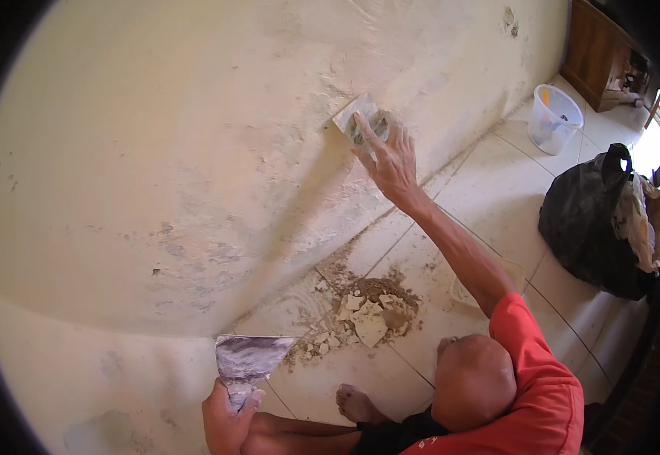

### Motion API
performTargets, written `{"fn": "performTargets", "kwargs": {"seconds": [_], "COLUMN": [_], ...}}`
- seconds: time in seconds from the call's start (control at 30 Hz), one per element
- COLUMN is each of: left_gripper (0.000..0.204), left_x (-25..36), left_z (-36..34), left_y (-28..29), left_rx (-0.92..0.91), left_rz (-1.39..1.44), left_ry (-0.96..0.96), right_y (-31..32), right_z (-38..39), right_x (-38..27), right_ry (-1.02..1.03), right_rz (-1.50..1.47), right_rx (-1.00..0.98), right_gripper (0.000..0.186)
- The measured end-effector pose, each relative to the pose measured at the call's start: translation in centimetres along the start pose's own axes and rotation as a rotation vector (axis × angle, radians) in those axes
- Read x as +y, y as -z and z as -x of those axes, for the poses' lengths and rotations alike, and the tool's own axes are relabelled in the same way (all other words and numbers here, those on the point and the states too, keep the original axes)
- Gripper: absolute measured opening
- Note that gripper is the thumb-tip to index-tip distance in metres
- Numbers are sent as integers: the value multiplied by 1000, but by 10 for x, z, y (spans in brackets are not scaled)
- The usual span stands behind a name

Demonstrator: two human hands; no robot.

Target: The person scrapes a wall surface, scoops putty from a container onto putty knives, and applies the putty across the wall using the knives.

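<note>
Low on the left, my left hand is closed round the handle of a wide-bladed putty knife. Its flared blade is smeared dark grey and white and points upward, close to the wall's foot. Stretched out far ahead, my right hand holds a flat square plate against the wall, fingers spread across its grey-streaked face. The cream wall is rough and patchy around the plate, with flaked spots lower down. Part of the plate is hidden by my fingers.
Broken plaster chunks and brown dust lie heaped on the tiled floor below the wall. A clear bucket, a full black plastic bag and wooden furniture stand to the right. A bare foot rests near the rubble.
</note>
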State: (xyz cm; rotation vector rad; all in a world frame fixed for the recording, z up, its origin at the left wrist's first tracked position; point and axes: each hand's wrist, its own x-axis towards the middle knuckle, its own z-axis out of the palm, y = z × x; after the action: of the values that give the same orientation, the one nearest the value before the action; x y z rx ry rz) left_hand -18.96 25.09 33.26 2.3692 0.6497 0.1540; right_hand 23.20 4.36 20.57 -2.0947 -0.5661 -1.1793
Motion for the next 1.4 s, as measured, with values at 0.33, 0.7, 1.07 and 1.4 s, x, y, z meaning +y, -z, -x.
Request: {"fn": "performTargets", "kwargs": {"seconds": [0.33, 0.7, 1.07, 1.4], "left_gripper": [35, 36, 36, 33], "left_x": [4, -1, -8, -6], "left_z": [4, -2, 0, 0], "left_y": [1, -2, -3, 1], "left_rx": [37, 24, 41, 13], "left_rz": [-38, -100, -50, -167], "left_ry": [-46, -1, -11, -52], "right_y": [10, -18, 7, 2], "right_z": [32, 30, -23, 42], "right_x": [24, -50, 18, -50], "right_ry": [-230, -373, -629, -412], "right_rz": [167, -3, -248, -173], "right_rx": [-249, -283, -161, -462], "right_gripper": [62, 71, 73, 73]}}
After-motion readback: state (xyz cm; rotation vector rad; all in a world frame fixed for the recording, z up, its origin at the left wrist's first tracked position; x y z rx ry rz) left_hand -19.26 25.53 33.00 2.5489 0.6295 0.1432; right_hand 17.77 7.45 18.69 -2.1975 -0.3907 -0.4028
